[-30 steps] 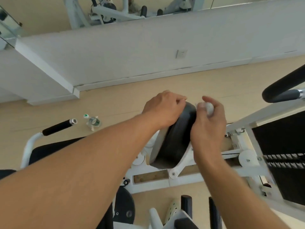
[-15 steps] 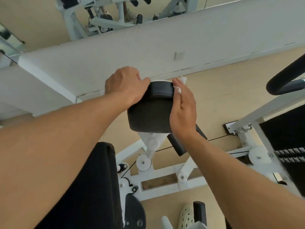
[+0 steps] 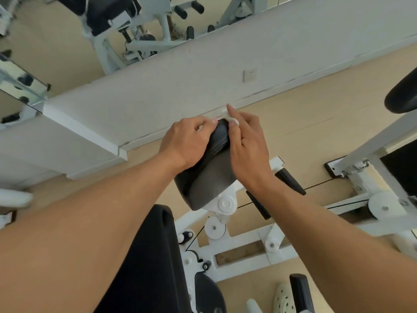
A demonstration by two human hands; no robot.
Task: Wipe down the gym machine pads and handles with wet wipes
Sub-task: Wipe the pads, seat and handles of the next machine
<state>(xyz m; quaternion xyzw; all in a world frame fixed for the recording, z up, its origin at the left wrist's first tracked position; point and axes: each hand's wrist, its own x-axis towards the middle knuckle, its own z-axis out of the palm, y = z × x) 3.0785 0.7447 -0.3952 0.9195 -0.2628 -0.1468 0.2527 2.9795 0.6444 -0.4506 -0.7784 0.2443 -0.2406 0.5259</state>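
A black padded roller point(image 3: 207, 177) on a white machine arm stands in the middle of the view. My left hand point(image 3: 188, 141) grips its upper left side, fingers curled over the top edge. My right hand point(image 3: 247, 145) lies along the pad's right side with fingers nearly straight, pressing a small white wet wipe point(image 3: 230, 117) against the top of the pad. Only a crumpled bit of the wipe shows past my fingertips.
The white machine frame point(image 3: 243, 251) with pulleys and a cable runs below the pad. A black seat pad point(image 3: 146, 256) is under my left forearm. A black handle grip point(image 3: 401, 96) juts in at the right edge. A low white wall point(image 3: 180, 91) with a mirror above lies ahead.
My right hand has slid with the wipe up along the pad's right side to its top edge. My left hand keeps its grip on the pad; the pad's angle in view has shifted.
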